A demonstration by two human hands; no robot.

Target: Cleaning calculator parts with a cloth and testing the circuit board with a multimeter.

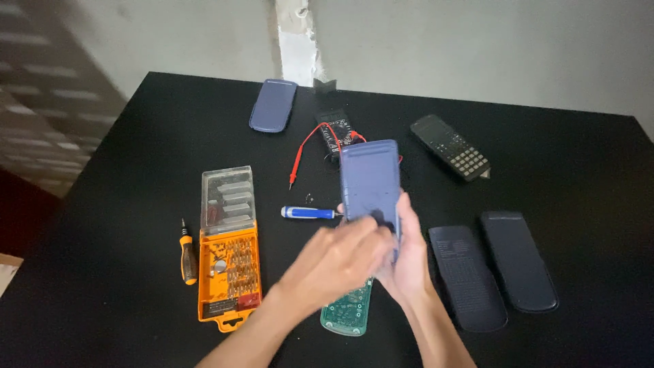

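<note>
Hands met above the black tabletop (102,204): a blue calculator shell (370,178) was gripped upright in the right hand (409,262), steadied by the left hand (337,259), over a green circuit board (349,313), with the open orange bit case (229,272) nearby.

Two bare forearms, two bare hands.

Nothing worn from the picture's bottom edge to the fingertips: no sleeves, no gloves, no watch or bracelet on either wrist. The left hand (340,255) shows no rings on its fingers; the right hand (409,259) is likewise plain, slender, nails short as far as they show.
</note>
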